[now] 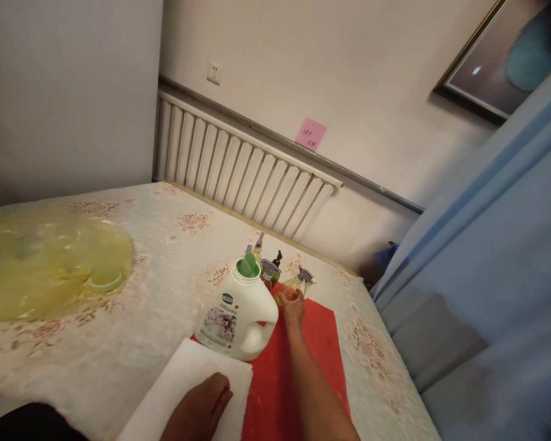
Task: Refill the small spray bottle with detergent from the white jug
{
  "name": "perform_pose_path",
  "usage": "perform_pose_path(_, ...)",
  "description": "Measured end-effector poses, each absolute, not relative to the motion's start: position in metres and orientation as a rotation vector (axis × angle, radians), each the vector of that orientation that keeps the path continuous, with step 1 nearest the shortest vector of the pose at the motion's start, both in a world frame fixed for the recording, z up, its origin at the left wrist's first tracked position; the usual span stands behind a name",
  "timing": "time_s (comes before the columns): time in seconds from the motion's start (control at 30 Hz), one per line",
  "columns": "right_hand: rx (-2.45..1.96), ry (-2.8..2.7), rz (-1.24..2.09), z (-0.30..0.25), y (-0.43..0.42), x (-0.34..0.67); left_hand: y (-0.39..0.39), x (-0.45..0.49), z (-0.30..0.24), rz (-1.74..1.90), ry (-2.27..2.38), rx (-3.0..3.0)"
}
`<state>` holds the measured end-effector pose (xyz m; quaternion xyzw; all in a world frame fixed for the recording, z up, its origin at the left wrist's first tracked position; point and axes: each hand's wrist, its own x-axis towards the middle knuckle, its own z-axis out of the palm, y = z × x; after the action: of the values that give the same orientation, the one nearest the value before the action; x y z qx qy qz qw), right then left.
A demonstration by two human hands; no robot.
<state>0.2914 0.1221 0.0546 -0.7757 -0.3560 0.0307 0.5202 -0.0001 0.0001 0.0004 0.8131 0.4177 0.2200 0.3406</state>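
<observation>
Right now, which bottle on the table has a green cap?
The big white jug with a handle, on the red mat; the smaller bottles behind it have spray nozzles instead.

A: Pale cream wall (349,73) across the back, with a white ribbed radiator (239,174) running along its foot.
B: White socket (213,73) above the radiator's left end, and a pink note (310,134) stuck further along.
A: Dark framed picture (500,61) top right, cut off by the edge.
B: Blue curtain (487,257) fills the right side. Floral cloth covers the table (165,245). The light is soft and even.
</observation>
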Motion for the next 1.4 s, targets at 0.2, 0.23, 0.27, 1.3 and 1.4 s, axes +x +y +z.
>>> perform_pose_path(0.2,-1.847,-0.735,0.059,0.077,0.083,0.295,-0.001,0.001,0.004,0.63,1.092,2.173)
perform_pose_path(0.23,-1.831,-0.735,0.062,0.081,0.073,0.295,-0.002,0.001,0.006,0.637,1.088,2.179)
perform_pose_path(0.27,-1.813,-0.735,0.067,0.084,0.062,0.294,-0.002,0.0,0.007,0.643,1.081,2.185)
perform_pose_path(1.3,-1.462,-0.819,0.514,0.082,-0.16,0.162,-0.105,0.027,0.064,0.833,0.861,1.961)
perform_pose_path(1.4,-1.5,-0.76,0.479,0.087,-0.163,0.162,-0.116,0.027,0.058,0.794,0.826,1.969)
